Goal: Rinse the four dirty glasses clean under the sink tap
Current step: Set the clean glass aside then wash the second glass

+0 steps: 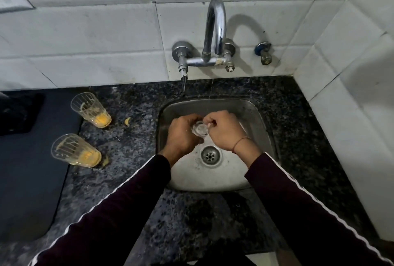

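Granite worktop (pixel 132 103), dark and speckled, runs along a wall of white tiles (pixel 85 37) and meets a second tiled wall at the right corner. A steel sink (pixel 251 172) is set into it near the back edge, with a round drain (pixel 210 155) in the basin. A chrome tap (pixel 215 31) is fixed to the wall above the sink, its spout arching forward; a small valve (pixel 264 52) sits on the wall to its right.

Both hands are over the basin, close together, in dark sleeves with a white stripe. The left hand (pixel 181 135) curls around a clear glass (pixel 200 129), and the right hand (pixel 223 131) has its fingers bent at the glass's rim; whether they reach inside cannot be told. A thin band circles the right wrist.

Two dirty glasses stand on the worktop left of the sink: the back glass (pixel 90 109) nearer the wall, the front glass (pixel 74 150) nearer the front edge, each with yellow residue at the bottom. Yellow bits (pixel 127 121) lie on the granite beside them. A dark mat (pixel 32 169) covers the left edge.
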